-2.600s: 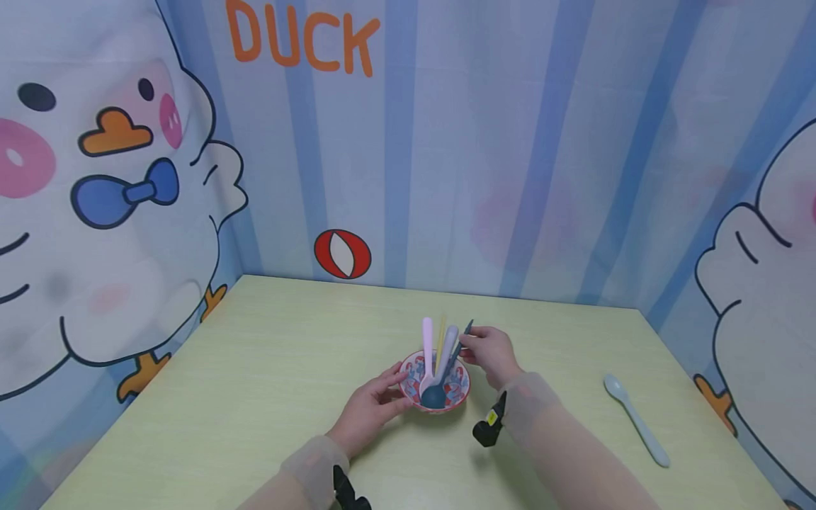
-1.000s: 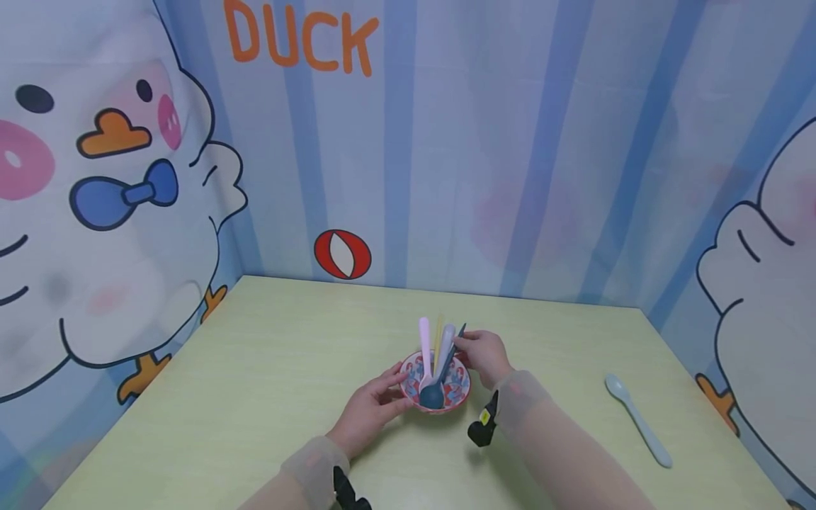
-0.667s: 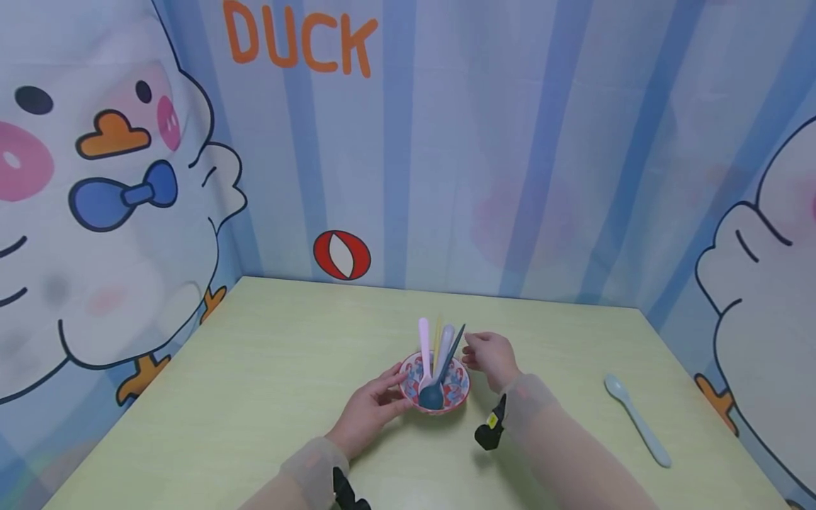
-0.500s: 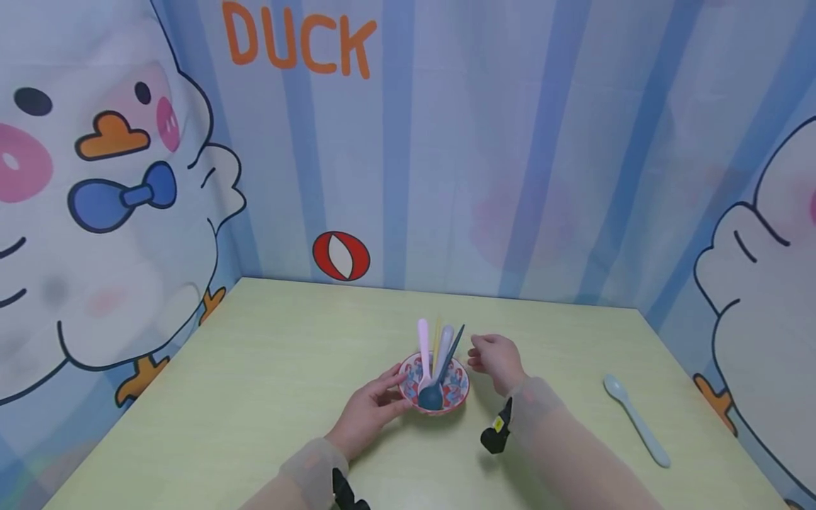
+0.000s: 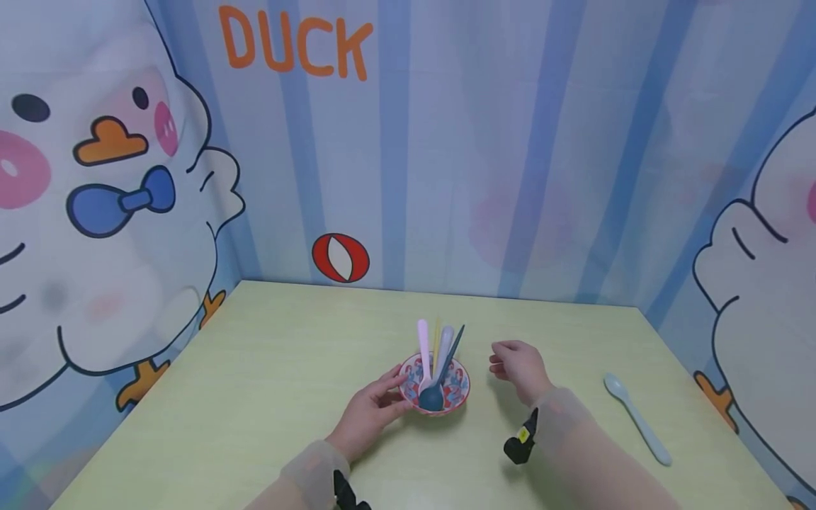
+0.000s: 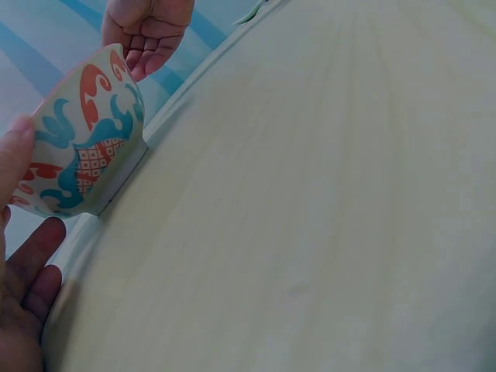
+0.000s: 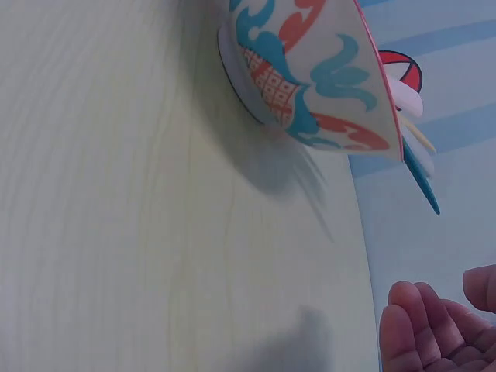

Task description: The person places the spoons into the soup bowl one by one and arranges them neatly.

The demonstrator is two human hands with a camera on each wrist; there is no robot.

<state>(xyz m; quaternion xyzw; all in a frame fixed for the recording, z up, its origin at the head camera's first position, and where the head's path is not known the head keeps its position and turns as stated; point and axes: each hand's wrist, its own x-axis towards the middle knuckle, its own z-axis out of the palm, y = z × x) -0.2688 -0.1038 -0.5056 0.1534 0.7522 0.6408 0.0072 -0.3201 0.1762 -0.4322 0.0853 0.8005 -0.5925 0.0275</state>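
Observation:
A red-rimmed patterned bowl stands on the table with a pink spoon, a thin yellow stick-like utensil, a lavender handle and a dark teal spoon leaning in it. My left hand holds the bowl's left side, thumb at the front and fingers along the rim. In the left wrist view, its thumb lies against the bowl's wall. To the right of the bowl, my right hand is apart from it, fingers loosely bent and nothing in them.
A pale blue spoon lies on the right part of the light wooden table, beyond my right hand. Behind the table hangs a striped blue curtain with duck drawings.
My right hand has let go of the teal spoon's handle and drawn away to the right. The spoon stays leaning in the bowl. My left hand stays at the bowl.

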